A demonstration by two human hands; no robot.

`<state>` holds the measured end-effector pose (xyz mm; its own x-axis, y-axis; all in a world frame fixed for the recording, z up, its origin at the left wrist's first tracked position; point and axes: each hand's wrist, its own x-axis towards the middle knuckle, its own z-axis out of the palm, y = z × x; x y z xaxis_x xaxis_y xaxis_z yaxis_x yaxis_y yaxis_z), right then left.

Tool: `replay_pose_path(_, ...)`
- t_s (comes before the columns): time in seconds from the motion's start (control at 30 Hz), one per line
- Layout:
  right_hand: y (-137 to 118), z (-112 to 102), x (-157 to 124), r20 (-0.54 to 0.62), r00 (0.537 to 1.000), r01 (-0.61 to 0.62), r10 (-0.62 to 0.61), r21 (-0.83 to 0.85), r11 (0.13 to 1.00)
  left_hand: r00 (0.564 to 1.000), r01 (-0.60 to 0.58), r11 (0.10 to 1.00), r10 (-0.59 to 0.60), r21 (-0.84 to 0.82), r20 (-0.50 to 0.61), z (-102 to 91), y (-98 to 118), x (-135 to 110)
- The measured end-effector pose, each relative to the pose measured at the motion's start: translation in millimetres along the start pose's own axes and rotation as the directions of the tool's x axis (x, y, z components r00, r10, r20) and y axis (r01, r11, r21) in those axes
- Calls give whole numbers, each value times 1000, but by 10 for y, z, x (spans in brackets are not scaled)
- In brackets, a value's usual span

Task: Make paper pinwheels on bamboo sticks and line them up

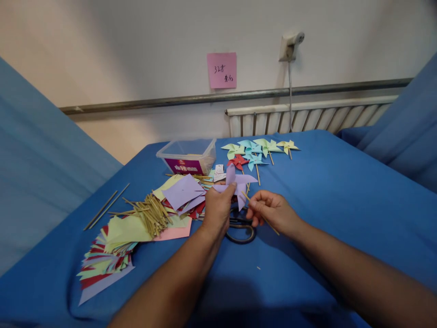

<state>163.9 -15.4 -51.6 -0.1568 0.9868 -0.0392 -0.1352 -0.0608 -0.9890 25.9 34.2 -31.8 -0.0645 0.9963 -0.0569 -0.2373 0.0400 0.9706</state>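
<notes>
The left hand [218,207] is closed around the lilac folded-paper pinwheel [239,181], holding it up just above the blue cloth-covered table [324,191]. The right hand [273,212] pinches one thin wooden stick [273,229] between thumb and fingertips, its tip meeting the pinwheel's back. One pair of black-handled scissors [241,232] lies beneath both hands. Behind them, six finished paper pinwheels [255,152] are laid out. To the left sit one clear plastic box [187,152], a heap of sticks [153,212] and two longer sticks [105,207].

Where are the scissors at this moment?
In the head view the scissors lie on the blue cloth near centre, partly hidden beneath the left hand and right hand.
</notes>
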Motion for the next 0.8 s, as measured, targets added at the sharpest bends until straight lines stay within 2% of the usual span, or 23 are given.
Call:
replay_pose_path(0.13,-54,1,-15,-179,972,136,-155,-113,984,1000,-8,998,10,64,-20,-5,-12,17)
replay_pose_path(0.27,-72,41,0,-230,959,144,-163,-96,985,1000,-20,983,21,185,0,9,-70,-7)
replay_pose_path(0.47,-46,48,34,-246,961,118,-130,-64,991,998,1,980,-15,200,64,28,-33,-76)
replay_pose_path(0.8,-25,8,53,-209,968,135,-138,-30,990,993,68,985,-82,157,85,45,55,-139)
